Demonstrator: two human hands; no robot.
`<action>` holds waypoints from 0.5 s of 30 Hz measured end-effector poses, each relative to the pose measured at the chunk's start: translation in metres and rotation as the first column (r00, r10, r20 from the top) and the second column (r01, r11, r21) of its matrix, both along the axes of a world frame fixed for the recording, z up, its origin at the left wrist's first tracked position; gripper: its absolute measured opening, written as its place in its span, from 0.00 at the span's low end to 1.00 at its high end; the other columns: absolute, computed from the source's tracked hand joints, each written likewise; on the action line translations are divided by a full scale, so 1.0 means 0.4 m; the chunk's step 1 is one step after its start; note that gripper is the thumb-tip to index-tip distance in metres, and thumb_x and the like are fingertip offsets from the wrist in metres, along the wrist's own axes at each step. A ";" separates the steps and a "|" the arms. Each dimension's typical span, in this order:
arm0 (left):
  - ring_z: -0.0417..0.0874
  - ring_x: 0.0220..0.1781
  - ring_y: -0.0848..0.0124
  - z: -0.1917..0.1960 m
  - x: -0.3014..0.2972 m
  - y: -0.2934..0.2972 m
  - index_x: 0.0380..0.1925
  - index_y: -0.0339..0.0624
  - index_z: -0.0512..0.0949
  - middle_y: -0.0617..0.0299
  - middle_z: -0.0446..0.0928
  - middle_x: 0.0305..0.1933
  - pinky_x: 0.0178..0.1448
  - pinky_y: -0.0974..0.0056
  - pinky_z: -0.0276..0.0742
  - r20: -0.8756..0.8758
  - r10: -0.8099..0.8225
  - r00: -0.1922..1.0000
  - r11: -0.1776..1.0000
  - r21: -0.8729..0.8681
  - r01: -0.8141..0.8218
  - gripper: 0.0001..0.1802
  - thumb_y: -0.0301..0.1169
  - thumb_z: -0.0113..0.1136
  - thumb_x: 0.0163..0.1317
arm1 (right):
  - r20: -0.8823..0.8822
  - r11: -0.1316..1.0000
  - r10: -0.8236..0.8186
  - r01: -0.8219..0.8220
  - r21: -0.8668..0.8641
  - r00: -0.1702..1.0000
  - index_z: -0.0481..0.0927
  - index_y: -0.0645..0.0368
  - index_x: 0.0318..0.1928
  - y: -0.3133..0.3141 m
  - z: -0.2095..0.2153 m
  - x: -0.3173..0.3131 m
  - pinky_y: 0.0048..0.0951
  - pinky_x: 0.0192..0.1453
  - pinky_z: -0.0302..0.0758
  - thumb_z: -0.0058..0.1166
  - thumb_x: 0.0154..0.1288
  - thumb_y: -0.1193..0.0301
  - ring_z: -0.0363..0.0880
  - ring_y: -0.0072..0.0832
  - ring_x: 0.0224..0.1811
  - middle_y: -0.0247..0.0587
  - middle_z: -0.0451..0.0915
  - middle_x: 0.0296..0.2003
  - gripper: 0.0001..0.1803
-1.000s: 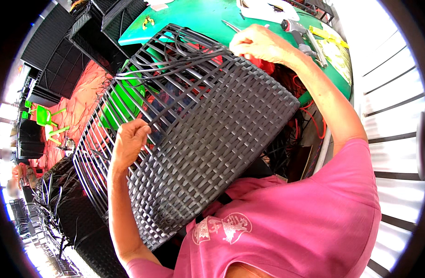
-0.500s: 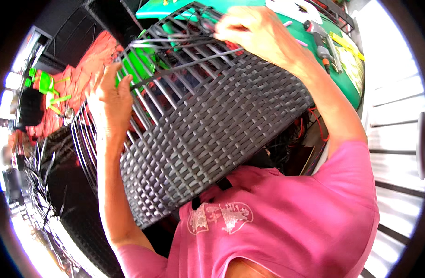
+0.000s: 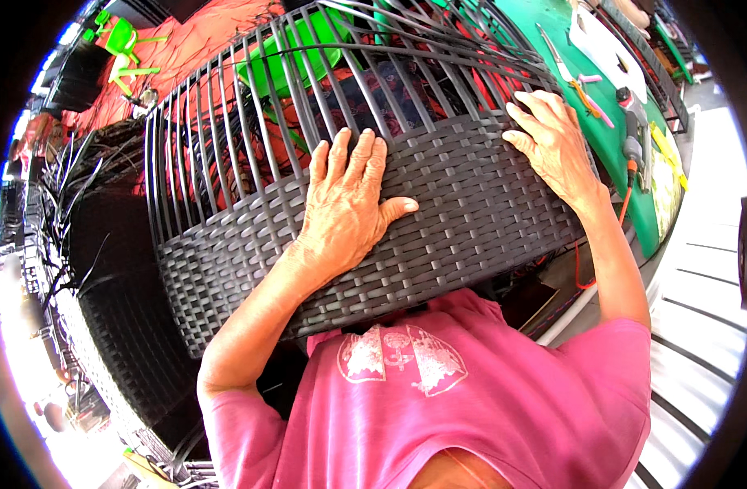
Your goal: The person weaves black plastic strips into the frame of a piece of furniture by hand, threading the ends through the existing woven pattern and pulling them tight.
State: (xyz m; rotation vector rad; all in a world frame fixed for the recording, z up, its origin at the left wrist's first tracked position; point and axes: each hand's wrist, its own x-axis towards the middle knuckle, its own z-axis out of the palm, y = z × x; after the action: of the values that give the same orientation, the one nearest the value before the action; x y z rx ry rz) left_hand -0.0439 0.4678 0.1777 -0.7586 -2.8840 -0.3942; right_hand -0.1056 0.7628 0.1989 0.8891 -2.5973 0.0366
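A dark grey woven rattan panel (image 3: 463, 196) lies across in front of my body, its lower part closely woven. Bare upright strips (image 3: 219, 134) stick up beyond the weave's far edge. On the middle of the weave rests my left hand (image 3: 345, 191), palm down, fingers stretched and thumb apart. My right hand (image 3: 549, 151) touches the panel's right end near that far edge, its fingers loosely spread and slightly bent. Nothing shows in either hand. Long loose strands (image 3: 471, 61) cross over the bare strips beyond my hands.
A green table (image 3: 589, 151) at the right carries a grey power tool (image 3: 632, 138) with an orange cord and scissors (image 3: 555, 50). A green stool (image 3: 308, 49) shows behind the strips. Left stands a dark woven piece (image 3: 133, 326) with loose strands; a small green chair (image 3: 123, 39) is beyond.
Both hands have come down from the bare strips and strands onto the weave. My left hand moved right and flattened; my right hand moved right and nearer. The view has shifted.
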 end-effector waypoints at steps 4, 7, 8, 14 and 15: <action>0.57 0.67 0.52 -0.008 0.015 -0.002 0.58 0.33 0.64 0.47 0.62 0.63 0.70 0.48 0.47 -0.035 0.019 0.999 0.996 0.093 -0.015 0.38 0.50 0.56 0.55 | -0.031 0.999 -0.008 0.006 -0.053 0.999 0.80 0.63 0.40 -0.014 -0.004 -0.001 0.37 0.54 0.66 0.59 0.54 0.66 0.72 0.38 0.50 0.41 0.78 0.44 0.16; 0.59 0.66 0.53 -0.015 0.027 -0.002 0.57 0.31 0.64 0.47 0.62 0.63 0.68 0.47 0.49 -0.063 0.010 0.998 0.995 0.101 -0.004 0.37 0.50 0.55 0.56 | -0.035 0.997 -0.039 0.036 -0.070 0.999 0.80 0.64 0.40 -0.020 -0.009 0.003 0.37 0.53 0.68 0.60 0.53 0.69 0.73 0.39 0.50 0.42 0.78 0.43 0.14; 0.60 0.65 0.52 -0.016 0.029 -0.001 0.57 0.30 0.64 0.46 0.62 0.63 0.68 0.46 0.49 -0.059 0.005 0.998 0.994 0.105 0.001 0.37 0.50 0.54 0.56 | -0.022 0.996 -0.039 0.037 -0.083 0.999 0.80 0.65 0.39 -0.024 -0.004 0.006 0.37 0.54 0.69 0.60 0.53 0.70 0.73 0.40 0.49 0.43 0.78 0.43 0.14; 0.62 0.61 0.51 -0.018 0.027 0.006 0.55 0.29 0.64 0.44 0.62 0.60 0.65 0.47 0.52 -0.091 0.003 0.996 0.996 0.087 0.005 0.36 0.48 0.55 0.56 | -0.083 0.980 -0.011 -0.006 -0.198 0.997 0.79 0.65 0.37 -0.050 0.028 -0.072 0.35 0.47 0.72 0.58 0.55 0.73 0.76 0.39 0.41 0.44 0.79 0.36 0.10; 0.62 0.61 0.52 -0.015 0.033 -0.005 0.55 0.29 0.64 0.44 0.63 0.60 0.65 0.48 0.52 -0.055 0.028 0.998 0.994 0.112 -0.022 0.36 0.48 0.56 0.55 | -0.121 0.982 -0.019 -0.005 -0.191 0.993 0.79 0.64 0.36 -0.070 0.028 -0.089 0.35 0.47 0.71 0.58 0.55 0.73 0.76 0.39 0.41 0.44 0.79 0.37 0.09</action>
State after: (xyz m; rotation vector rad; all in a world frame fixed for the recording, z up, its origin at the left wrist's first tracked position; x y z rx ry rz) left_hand -0.0306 0.4659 0.1718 -0.7026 -2.7897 -0.5168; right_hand -0.1410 0.7348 0.2102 0.7875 -2.4353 0.2189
